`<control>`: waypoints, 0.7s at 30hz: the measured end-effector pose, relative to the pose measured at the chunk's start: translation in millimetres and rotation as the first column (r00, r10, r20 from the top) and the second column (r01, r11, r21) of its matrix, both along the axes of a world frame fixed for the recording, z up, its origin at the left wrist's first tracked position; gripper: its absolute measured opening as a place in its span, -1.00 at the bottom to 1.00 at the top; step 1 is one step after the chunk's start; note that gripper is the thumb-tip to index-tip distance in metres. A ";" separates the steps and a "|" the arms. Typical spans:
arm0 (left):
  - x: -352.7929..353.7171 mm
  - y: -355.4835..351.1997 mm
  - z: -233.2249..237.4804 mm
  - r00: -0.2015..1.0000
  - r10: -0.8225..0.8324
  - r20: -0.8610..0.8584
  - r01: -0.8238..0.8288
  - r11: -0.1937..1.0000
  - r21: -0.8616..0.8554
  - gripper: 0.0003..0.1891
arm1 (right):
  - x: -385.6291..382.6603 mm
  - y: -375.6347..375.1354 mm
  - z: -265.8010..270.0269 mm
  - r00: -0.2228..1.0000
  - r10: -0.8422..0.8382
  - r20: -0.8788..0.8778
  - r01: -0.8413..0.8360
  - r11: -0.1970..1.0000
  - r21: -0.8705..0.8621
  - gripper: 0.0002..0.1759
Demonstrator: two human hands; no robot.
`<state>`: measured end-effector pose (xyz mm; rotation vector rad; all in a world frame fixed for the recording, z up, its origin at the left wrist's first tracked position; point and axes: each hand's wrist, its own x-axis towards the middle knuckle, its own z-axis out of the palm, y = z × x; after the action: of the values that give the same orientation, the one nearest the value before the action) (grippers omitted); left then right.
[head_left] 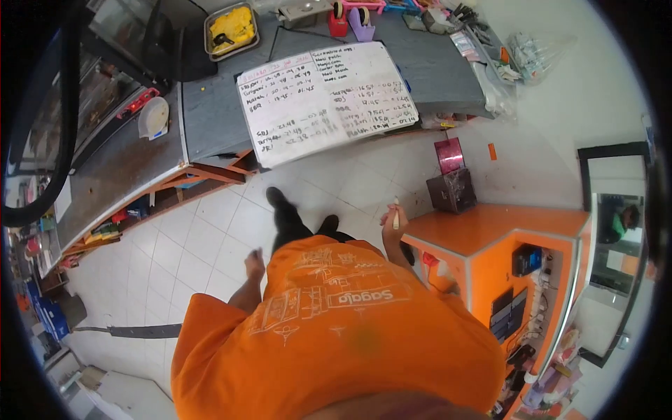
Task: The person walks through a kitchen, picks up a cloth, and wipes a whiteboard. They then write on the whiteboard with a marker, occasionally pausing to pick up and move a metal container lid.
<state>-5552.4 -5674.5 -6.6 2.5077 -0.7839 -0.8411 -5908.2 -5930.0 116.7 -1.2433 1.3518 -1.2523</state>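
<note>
My right hand (394, 218) is closed around a slim pale marker (396, 213), held upright beside the orange counter. My left hand (255, 263) hangs low at my left side over the tiled floor, its fingers curled and too small to read clearly. In front of me a whiteboard (325, 101) with handwritten words and times lies on the grey countertop (217, 112), its near edge jutting over the floor. Neither hand touches the board.
A metal tray (208, 43) of yellow food sits at the back. Tape dispensers (362, 26) stand behind the board. On the right are an orange counter (483, 224) and a dark box (451, 191). A plastic container (154, 117) rests on the left counter.
</note>
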 end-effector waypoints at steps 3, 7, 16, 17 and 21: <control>-6.7 16.1 32.6 0.995 0.018 -0.103 -0.001 0.987 0.161 -0.48 | -51.8 19.3 -45.8 0.956 -0.193 -0.221 0.224 0.967 0.123 -0.81; 7.1 14.7 12.6 0.977 0.187 -0.107 -0.189 0.982 -0.011 -0.46 | -157.1 57.5 -184.1 0.995 -0.066 -0.068 0.094 0.791 0.604 -0.70; -12.6 -74.6 45.2 0.981 0.118 -0.156 -0.137 0.983 -0.120 -0.47 | -84.2 1.1 -137.1 0.955 0.295 -0.041 -0.134 0.550 0.824 -0.44; -17.0 -85.1 58.7 0.986 0.054 -0.157 -0.074 0.989 -0.126 -0.48 | -68.3 -7.1 -129.9 0.954 0.298 -0.040 -0.138 0.552 0.823 -0.44; -19.4 -98.4 67.5 0.993 0.001 -0.122 -0.008 0.998 -0.058 -0.49 | -26.1 -29.7 -102.7 0.925 0.378 -0.027 -0.237 0.632 0.738 -0.50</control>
<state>-5571.9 -5772.9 60.8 2.3816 -0.7509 -0.9457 -5934.3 -5959.7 14.0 -0.9479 1.4700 -0.2710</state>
